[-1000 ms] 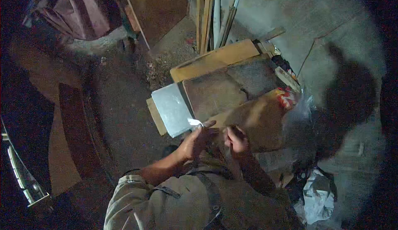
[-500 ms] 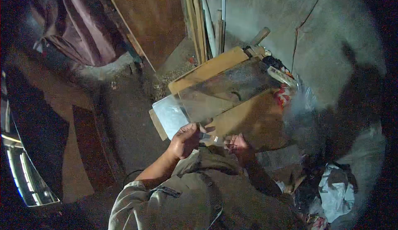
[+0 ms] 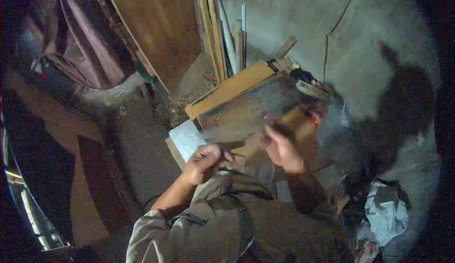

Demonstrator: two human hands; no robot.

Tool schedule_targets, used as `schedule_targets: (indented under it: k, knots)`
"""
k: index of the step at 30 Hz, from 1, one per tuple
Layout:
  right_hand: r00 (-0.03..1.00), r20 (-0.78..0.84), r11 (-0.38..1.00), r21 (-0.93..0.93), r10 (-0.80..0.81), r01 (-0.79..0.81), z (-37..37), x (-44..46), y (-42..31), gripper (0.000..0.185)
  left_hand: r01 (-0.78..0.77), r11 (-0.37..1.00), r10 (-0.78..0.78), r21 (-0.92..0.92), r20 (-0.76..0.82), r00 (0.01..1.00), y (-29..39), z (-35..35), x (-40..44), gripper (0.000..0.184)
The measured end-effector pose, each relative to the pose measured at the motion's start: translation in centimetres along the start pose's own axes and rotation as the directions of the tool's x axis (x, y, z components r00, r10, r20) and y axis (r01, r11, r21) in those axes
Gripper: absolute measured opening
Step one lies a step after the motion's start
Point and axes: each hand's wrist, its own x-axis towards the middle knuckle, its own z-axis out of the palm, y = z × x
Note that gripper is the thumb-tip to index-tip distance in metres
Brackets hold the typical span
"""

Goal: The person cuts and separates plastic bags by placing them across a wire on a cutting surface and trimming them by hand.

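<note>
My left hand (image 3: 206,161) is closed, thumb against curled fingers, in front of my body. Beside its fingertips shows a faint see-through patch, too indistinct to name. My right hand (image 3: 283,151) is raised to the right, apart from the left, its thumb and fingers drawn together and blurred by motion. What either hand grips cannot be made out. Beyond both hands lies a wooden board (image 3: 232,90) with a dark, worn panel (image 3: 251,101) on it. A stack of white sheets (image 3: 186,137) rests at the board's left end, close to my left hand.
Wooden strips (image 3: 211,30) and a brown panel (image 3: 156,26) lean at the back. A purple-brown cloth (image 3: 87,45) hangs at the upper left. Crumpled white plastic (image 3: 386,208) lies at the lower right by the grey wall (image 3: 294,11). A shiny curved piece (image 3: 35,220) stands far left.
My right hand has moved up and away from the left hand, widening the gap between them. My left hand has dropped slightly. The clear piece between them is now much fainter.
</note>
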Motion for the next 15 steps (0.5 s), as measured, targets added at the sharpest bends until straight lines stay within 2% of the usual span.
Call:
schedule_targets:
  k: [1,2,3,4,7,8,11,12,13,15]
  knots:
    - [0.999,-0.013,0.996,-0.072,-0.049,0.047,2.5,0.4,-2.5,0.034,-0.059,0.997,0.061,0.050,-0.042,0.997,2.3,1.5,0.3,0.035]
    - [0.995,-0.021,0.985,-0.146,-0.098,0.094,4.9,0.3,-4.6,0.033,-0.071,0.997,0.074,0.023,-0.119,0.990,3.0,1.8,0.5,0.036]
    - [0.978,-0.115,0.964,-0.220,-0.176,0.147,7.1,0.1,-5.6,0.031,-0.085,0.996,0.083,-0.002,-0.196,0.977,3.4,2.0,0.7,0.037]
    - [0.977,-0.051,0.949,-0.252,-0.206,0.187,7.6,0.5,-6.3,0.035,-0.106,0.994,0.094,-0.038,-0.236,0.967,3.7,1.8,0.6,0.040]
    - [0.975,0.063,0.927,-0.301,-0.215,0.224,9.8,0.8,-8.5,0.042,-0.196,0.978,0.172,-0.068,-0.263,0.949,5.3,2.2,0.7,0.043]
    - [0.974,0.106,0.923,-0.314,-0.199,0.222,10.7,0.7,-9.1,0.046,-0.194,0.980,0.179,-0.042,-0.229,0.957,6.0,2.3,0.5,0.046]
    - [0.955,0.151,0.879,-0.374,-0.256,0.295,12.8,0.9,-9.9,0.047,-0.168,0.984,0.156,-0.059,-0.167,0.973,7.2,2.2,0.0,0.048]
    - [0.957,0.078,0.886,-0.363,-0.281,0.290,13.6,1.0,-10.1,0.048,-0.189,0.979,0.169,-0.082,-0.202,0.965,7.3,2.6,-0.1,0.048]
    - [0.958,0.077,0.887,-0.364,-0.277,0.286,13.7,1.2,-10.3,0.048,-0.189,0.978,0.169,-0.084,-0.206,0.964,7.4,2.9,-0.2,0.048]
    - [0.946,0.154,0.874,-0.365,-0.284,0.321,13.7,1.4,-10.8,0.047,-0.250,0.967,0.230,-0.059,-0.235,0.944,7.6,3.4,-0.4,0.049]
